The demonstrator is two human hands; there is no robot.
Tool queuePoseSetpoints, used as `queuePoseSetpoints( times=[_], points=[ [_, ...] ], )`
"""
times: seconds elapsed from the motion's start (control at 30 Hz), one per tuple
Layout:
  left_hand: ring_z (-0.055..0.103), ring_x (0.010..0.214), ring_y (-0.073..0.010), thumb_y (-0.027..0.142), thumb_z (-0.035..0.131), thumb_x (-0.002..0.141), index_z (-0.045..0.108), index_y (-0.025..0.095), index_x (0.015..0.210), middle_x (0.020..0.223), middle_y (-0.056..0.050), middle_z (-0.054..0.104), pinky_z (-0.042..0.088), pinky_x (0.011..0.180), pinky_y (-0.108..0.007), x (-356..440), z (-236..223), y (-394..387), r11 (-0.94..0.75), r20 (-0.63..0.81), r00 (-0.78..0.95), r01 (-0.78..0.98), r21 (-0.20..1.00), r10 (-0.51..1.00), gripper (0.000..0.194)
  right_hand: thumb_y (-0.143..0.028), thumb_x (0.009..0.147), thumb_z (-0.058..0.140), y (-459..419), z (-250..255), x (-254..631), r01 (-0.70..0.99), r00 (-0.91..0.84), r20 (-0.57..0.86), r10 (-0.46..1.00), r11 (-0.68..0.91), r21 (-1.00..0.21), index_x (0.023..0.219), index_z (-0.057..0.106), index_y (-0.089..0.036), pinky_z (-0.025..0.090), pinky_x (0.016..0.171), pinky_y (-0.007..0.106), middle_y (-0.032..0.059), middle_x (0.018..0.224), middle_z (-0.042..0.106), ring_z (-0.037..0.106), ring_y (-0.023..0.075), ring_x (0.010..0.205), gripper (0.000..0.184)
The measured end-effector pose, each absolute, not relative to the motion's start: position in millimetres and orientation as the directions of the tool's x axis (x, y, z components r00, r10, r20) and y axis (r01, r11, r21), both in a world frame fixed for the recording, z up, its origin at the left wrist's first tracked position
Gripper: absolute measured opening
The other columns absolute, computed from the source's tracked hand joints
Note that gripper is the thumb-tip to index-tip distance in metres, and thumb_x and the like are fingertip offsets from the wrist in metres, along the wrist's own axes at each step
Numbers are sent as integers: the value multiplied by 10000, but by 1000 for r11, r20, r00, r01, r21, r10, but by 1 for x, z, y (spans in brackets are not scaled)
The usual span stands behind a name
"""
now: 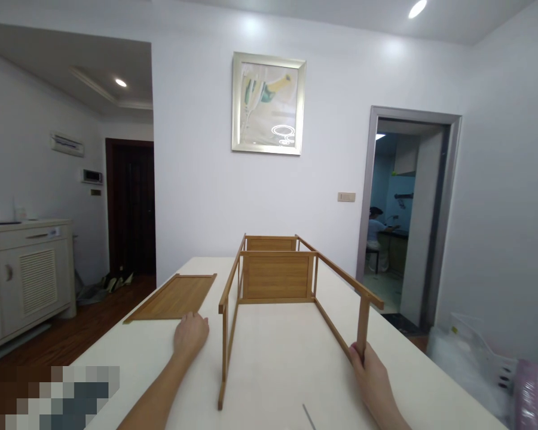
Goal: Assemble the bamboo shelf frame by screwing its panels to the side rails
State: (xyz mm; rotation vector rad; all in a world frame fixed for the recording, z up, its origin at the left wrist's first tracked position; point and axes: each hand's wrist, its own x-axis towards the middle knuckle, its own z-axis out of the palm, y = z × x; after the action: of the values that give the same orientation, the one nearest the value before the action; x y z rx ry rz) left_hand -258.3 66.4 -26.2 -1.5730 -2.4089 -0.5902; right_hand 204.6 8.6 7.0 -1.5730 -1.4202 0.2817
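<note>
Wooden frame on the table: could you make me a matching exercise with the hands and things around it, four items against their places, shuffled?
1. Right hand
2. Left hand
3. Loose panel
4. Framed picture

A. Lying flat on the table
B. Hanging on the wall
C. Holding the near right post of the wooden frame
D. At the loose panel's near edge

Pairs: 1-C, 2-D, 3-A, 4-B

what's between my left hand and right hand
In the head view, the near left post of the wooden frame, then white tabletop within it, up to the near right post, where your right hand grips.
</note>
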Motion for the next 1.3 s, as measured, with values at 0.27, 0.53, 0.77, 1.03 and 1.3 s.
queuePoseSetpoints(
  times=[0.27,0.53,0.77,1.03,1.3],
  points=[
    [532,1069,-277,373,408,884,571,88,1177,1083,-160,614,378,904,-370,-240,-16,41,260,469,-311,950,171,827,441,-465,755,400,9,3,207,612,307,409,859,151,-776,791,525,-225,470,703,342,84,780,677,639,267,786,273],
    [549,1097,-386,514,405,859,663,92,1027,1114,-219,641,368,900,-558,-245,-12,40,357,296,-378,926,125,877,522,-441,749,428,13,-5,212,603,306,434,848,180,-777,775,548,-236,469,700,340,58,772,678,641,263,780,239],
    [681,880,-290,97,336,884,707,92,888,917,-201,709,487,740,-394,-238,-6,48,227,238,-226,974,23,945,372,-446,743,429,15,-6,213,597,312,426,849,174,-783,774,544,-237,476,723,355,63,773,686,647,276,795,241],
    [690,832,-264,21,380,847,726,89,843,874,-211,698,493,735,-366,-231,2,45,244,324,-224,970,-20,919,353,-474,720,427,17,-6,215,597,324,404,855,147,-789,790,550,-234,484,715,359,83,786,700,650,287,799,279],
    [615,912,-295,26,303,862,685,55,940,928,-219,624,440,747,-375,-240,21,35,339,496,-276,940,-40,824,391,-468,715,449,15,0,214,619,331,388,860,112,-778,760,571,-237,496,694,346,79,778,709,665,292,814,266]
  ],
)
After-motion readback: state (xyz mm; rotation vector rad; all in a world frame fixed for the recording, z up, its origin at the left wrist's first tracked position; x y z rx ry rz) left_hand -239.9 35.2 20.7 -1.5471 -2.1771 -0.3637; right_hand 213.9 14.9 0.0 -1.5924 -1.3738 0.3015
